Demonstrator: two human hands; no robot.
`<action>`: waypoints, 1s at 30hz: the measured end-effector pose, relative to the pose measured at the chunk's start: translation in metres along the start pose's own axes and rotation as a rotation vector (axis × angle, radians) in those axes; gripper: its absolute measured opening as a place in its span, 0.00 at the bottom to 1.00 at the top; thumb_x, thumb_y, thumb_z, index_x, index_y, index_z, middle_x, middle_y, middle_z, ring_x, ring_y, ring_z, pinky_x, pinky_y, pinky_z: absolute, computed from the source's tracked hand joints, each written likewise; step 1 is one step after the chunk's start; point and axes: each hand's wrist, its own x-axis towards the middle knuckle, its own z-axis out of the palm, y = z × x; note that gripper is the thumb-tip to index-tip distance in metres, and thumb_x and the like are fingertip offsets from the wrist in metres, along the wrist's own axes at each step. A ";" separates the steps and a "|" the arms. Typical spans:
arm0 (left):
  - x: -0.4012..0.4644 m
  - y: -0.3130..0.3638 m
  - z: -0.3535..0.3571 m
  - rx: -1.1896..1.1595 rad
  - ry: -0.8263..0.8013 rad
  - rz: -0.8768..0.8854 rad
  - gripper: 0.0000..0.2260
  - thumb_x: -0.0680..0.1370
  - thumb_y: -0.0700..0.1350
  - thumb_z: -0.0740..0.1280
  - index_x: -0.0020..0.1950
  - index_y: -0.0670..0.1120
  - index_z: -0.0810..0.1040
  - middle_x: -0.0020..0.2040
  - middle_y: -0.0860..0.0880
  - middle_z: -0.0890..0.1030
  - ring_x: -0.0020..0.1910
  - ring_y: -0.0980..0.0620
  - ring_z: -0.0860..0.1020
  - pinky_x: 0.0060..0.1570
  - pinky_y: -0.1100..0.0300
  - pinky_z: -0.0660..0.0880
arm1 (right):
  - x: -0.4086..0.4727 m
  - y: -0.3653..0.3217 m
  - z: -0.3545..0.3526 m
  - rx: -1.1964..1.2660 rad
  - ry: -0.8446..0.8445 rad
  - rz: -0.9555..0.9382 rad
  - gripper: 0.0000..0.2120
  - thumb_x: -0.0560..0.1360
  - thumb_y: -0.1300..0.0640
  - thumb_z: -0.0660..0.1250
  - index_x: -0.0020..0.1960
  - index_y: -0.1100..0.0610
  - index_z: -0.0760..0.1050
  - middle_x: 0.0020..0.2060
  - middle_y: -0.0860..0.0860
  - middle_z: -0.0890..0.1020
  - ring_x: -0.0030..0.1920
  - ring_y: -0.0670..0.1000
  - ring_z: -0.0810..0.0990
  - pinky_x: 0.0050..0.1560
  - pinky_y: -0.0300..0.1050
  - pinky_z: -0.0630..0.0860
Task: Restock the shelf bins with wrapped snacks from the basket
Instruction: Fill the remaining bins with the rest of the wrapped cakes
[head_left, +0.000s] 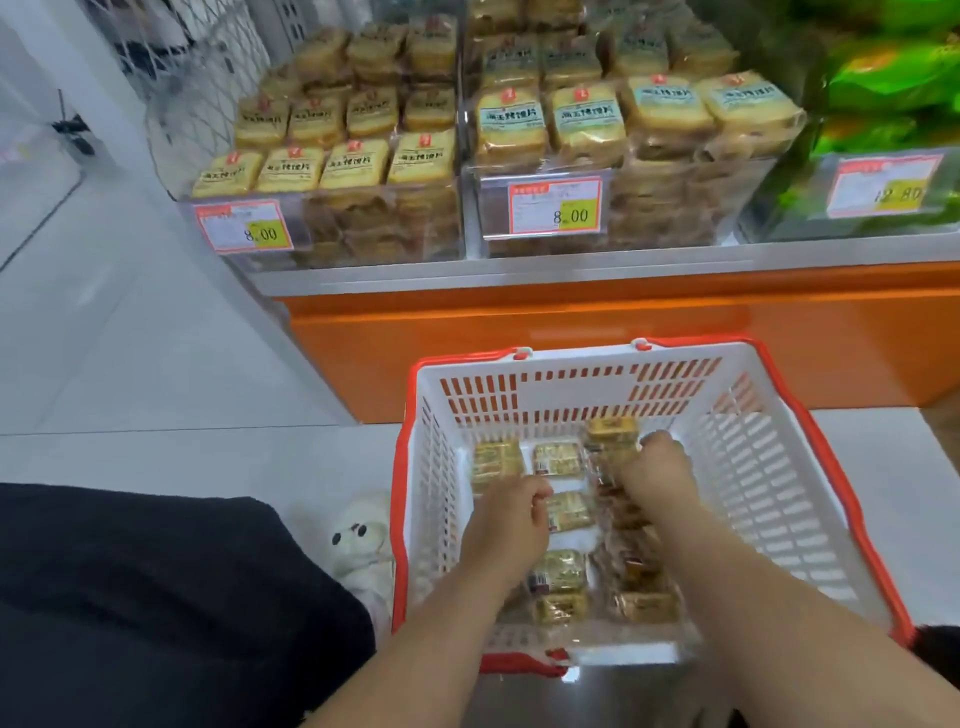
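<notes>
Both hands, left hand (511, 512) and right hand (657, 470), each grasping wrapped snacks (563, 512) inside floor-standing basket (779, 467), gathering stock for shelf bins (332, 218).

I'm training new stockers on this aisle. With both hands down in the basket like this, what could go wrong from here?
1. The right hand grips a stack of wrapped snacks; lifted in one go, some may slip out.
2. The yellow-label bin and blue-label bin are already heaped, so added packs could slide off.
3. The packs look alike, so bins could get mixed.
</notes>
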 end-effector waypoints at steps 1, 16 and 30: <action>0.002 -0.002 0.002 -0.013 -0.003 -0.019 0.12 0.81 0.44 0.61 0.62 0.52 0.78 0.60 0.53 0.78 0.55 0.55 0.76 0.55 0.59 0.74 | 0.008 -0.005 0.004 0.035 0.011 0.011 0.23 0.72 0.43 0.69 0.56 0.59 0.69 0.50 0.57 0.77 0.52 0.61 0.77 0.51 0.52 0.77; 0.029 -0.013 0.000 -0.266 0.005 -0.311 0.13 0.82 0.43 0.61 0.65 0.50 0.75 0.62 0.53 0.77 0.56 0.56 0.75 0.60 0.57 0.73 | 0.037 -0.016 0.031 0.211 -0.104 -0.067 0.20 0.75 0.52 0.71 0.58 0.56 0.63 0.47 0.53 0.77 0.51 0.59 0.79 0.52 0.52 0.75; 0.005 0.039 -0.068 -1.272 -0.080 -0.419 0.18 0.78 0.36 0.67 0.67 0.43 0.72 0.58 0.42 0.80 0.53 0.46 0.81 0.55 0.53 0.78 | -0.055 -0.062 -0.069 1.091 -1.007 -0.323 0.33 0.64 0.72 0.74 0.67 0.60 0.71 0.60 0.56 0.78 0.56 0.54 0.80 0.58 0.48 0.78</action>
